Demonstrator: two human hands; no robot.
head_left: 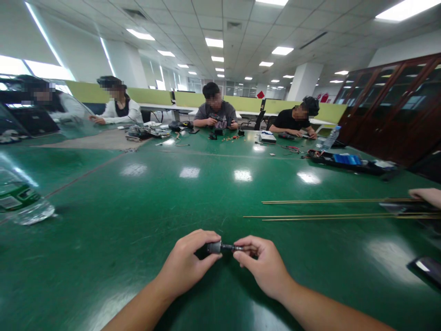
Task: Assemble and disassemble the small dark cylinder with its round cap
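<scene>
A short dark cylindrical tool [215, 248] with a thin shaft lies level between my hands, above the green table [155, 202]. My left hand [189, 262] grips its thick grey-black body between thumb and fingers. At the other end, the thumb and fingertips of my right hand [262, 262] pinch the narrow metallic tip. Some of the right fingers are curled out of sight behind the thumb.
Thin brass-coloured rods [330, 216] lie at the right, near another person's hand [427, 196]. A plastic bottle [24, 197] rests at the left. A phone-like black object [427, 270] is at the right edge. Several people sit across the table, beyond a black tray [347, 162].
</scene>
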